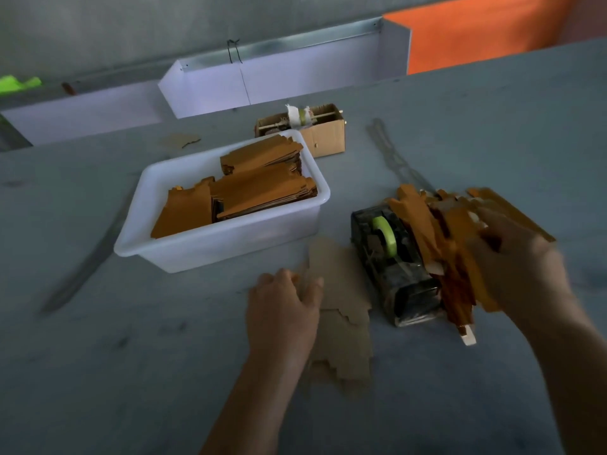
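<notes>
A grey table [98,372] is seen filling most of the view, and it is bounded at the far edge by a long white trough [279,80] with an orange panel [476,34] beyond it. A white plastic tub [230,247] is set near the middle of the table, and stacks of orange-brown cardboard cutouts [259,188] are laid inside it, some leaning against the near wall. A small open cardboard box [325,139] is placed just behind the tub, and a roll wrapped in white is carried across its top on a thin rod. To the right of the tub, well apart from it, a black tape dispenser [391,277] is stood on the table. A bundle of orange-brown cutouts [437,231], blurred, is held over the dispenser's right side and is gripped by the right hand [515,257], whose fingers are curled round it. A flat pale-brown cutout [341,323] is laid on the table between the tub and the dispenser, and its left edge is covered by the left hand [282,310], which is rested on it with loose fingers and nothing grasped. A green tape roll [387,234] is mounted in the dispenser.
</notes>
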The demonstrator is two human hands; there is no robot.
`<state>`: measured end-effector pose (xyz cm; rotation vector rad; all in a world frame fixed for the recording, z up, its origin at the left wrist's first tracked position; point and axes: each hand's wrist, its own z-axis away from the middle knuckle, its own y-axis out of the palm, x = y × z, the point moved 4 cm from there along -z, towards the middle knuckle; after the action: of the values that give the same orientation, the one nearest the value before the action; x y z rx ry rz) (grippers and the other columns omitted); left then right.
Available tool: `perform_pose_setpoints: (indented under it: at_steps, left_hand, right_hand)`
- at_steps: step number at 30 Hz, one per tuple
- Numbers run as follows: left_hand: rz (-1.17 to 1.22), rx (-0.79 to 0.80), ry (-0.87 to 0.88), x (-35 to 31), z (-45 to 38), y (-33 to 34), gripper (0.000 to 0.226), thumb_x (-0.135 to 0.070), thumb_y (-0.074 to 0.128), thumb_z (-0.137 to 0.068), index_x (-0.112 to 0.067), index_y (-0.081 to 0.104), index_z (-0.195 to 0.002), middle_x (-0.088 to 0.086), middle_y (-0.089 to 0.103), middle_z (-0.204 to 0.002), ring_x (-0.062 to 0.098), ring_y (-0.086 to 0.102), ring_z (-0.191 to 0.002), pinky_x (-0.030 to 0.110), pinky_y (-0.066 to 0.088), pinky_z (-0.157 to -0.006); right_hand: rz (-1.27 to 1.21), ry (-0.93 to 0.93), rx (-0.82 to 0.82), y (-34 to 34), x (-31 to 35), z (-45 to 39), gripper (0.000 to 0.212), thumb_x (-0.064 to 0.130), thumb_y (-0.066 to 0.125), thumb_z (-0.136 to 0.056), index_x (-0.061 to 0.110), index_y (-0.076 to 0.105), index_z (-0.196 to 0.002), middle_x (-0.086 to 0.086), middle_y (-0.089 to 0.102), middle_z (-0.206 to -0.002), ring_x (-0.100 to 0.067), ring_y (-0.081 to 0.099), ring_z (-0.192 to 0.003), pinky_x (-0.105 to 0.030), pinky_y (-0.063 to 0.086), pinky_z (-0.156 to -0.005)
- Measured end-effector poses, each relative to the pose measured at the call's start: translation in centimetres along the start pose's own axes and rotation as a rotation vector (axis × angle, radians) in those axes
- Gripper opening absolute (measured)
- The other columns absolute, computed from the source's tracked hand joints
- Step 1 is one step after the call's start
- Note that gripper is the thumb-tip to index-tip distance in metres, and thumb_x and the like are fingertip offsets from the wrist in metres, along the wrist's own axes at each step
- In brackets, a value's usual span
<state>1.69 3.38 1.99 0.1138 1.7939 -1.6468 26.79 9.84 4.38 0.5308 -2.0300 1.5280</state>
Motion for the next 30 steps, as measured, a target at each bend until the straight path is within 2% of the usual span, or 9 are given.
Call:
perform_pose_setpoints:
  at_steps: [2, 4, 8, 11, 13, 20, 22, 26, 30]
  left_hand:
    - [0.039, 0.092, -0.072, 0.3, -1.2, 1.0, 0.044, -0.051, 0.059, -0.087, -0.012, 0.059, -0.107, 0.007, 0.053, -0.109, 0.024, 0.053, -0.103, 0.034, 0.045, -0.086]
    - [0.108, 0.131, -0.135, 0.6, -2.0, 1.8, 0.041, -0.047, 0.069, -0.081, -0.014, 0.057, -0.100, 0.004, 0.051, -0.105, 0.023, 0.055, -0.099, 0.033, 0.045, -0.081]
    - [0.226, 0.160, -0.192, 1.4, -2.8, 1.8, 0.027, -0.037, 0.077, -0.078, -0.017, 0.060, -0.085, -0.001, 0.062, -0.089, 0.018, 0.060, -0.088, 0.029, 0.046, -0.075]
    - [0.248, 0.201, -0.217, 1.8, -3.2, 1.4, 0.023, -0.033, 0.075, -0.081, -0.012, 0.065, -0.083, 0.003, 0.064, -0.082, 0.020, 0.061, -0.082, 0.029, 0.047, -0.074]
    - [0.320, 0.228, -0.253, 2.0, -3.4, 1.2, 0.020, -0.027, 0.074, -0.083, -0.010, 0.066, -0.076, 0.006, 0.065, -0.075, 0.019, 0.060, -0.072, 0.027, 0.046, -0.067]
    - [0.508, 0.191, -0.308, 2.8, -2.8, 0.4, 0.013, -0.017, 0.067, -0.088, -0.012, 0.068, -0.075, -0.002, 0.066, -0.067, 0.004, 0.056, -0.054, 0.016, 0.044, -0.051]
    - [0.473, 0.136, -0.246, 2.9, -2.4, 0.0, 0.017, -0.017, 0.068, -0.087, -0.014, 0.069, -0.071, -0.007, 0.061, -0.056, 0.001, 0.052, -0.045, 0.015, 0.041, -0.046]
    - [0.191, -0.030, -0.039, 2.2, -1.5, -1.2, 0.014, -0.021, 0.067, -0.088, -0.016, 0.072, -0.075, -0.016, 0.059, -0.073, 0.000, 0.051, -0.067, 0.020, 0.037, -0.059]
    - [0.346, -0.079, 0.019, 1.3, -0.3, -2.4, 0.016, -0.021, 0.065, -0.089, -0.019, 0.069, -0.075, -0.012, 0.062, -0.065, -0.001, 0.054, -0.056, 0.012, 0.039, -0.051]
  right_hand:
    - [0.093, 0.052, -0.004, 0.4, -0.4, -0.4, 0.038, 0.018, 0.054, -0.092, 0.014, 0.053, -0.129, -0.018, 0.058, -0.117, -0.032, 0.056, -0.098, -0.039, 0.049, -0.079]
    - [0.061, 0.053, -0.059, 0.2, -0.1, 0.5, 0.042, 0.020, 0.056, -0.091, 0.017, 0.051, -0.133, -0.016, 0.048, -0.131, -0.036, 0.048, -0.117, -0.049, 0.046, -0.093]
    - [-0.090, -0.142, -0.231, -1.1, 1.7, 4.2, 0.027, 0.010, 0.059, -0.089, 0.012, 0.062, -0.115, -0.006, 0.055, -0.118, -0.031, 0.059, -0.098, -0.039, 0.053, -0.074]
    - [-0.253, -0.272, -0.122, -0.8, 3.7, 7.5, 0.017, 0.010, 0.060, -0.085, 0.015, 0.066, -0.100, 0.005, 0.057, -0.097, -0.009, 0.061, -0.076, -0.008, 0.047, -0.064]
    - [-0.274, -0.350, 0.003, 0.5, 5.0, 9.3, 0.015, 0.007, 0.060, -0.081, 0.010, 0.068, -0.093, 0.002, 0.062, -0.088, -0.003, 0.060, -0.070, -0.001, 0.045, -0.065]
    - [-0.360, -0.169, 0.268, 3.4, 4.3, 11.0, 0.021, 0.005, 0.066, -0.082, 0.018, 0.070, -0.098, 0.009, 0.068, -0.086, -0.001, 0.063, -0.074, -0.003, 0.047, -0.070]
    - [-0.367, -0.132, 0.282, 3.5, 4.1, 10.9, 0.021, 0.009, 0.064, -0.084, 0.022, 0.068, -0.101, 0.011, 0.068, -0.088, 0.002, 0.062, -0.078, -0.001, 0.046, -0.069]
    - [-0.362, -0.087, 0.326, 4.0, 4.3, 10.7, 0.022, 0.013, 0.062, -0.087, 0.023, 0.066, -0.106, 0.009, 0.069, -0.095, 0.003, 0.061, -0.083, -0.001, 0.044, -0.068]
    - [-0.383, -0.067, 0.328, 4.4, 4.4, 10.6, 0.023, 0.016, 0.061, -0.087, 0.022, 0.065, -0.108, 0.013, 0.067, -0.095, 0.008, 0.058, -0.084, 0.001, 0.043, -0.067]
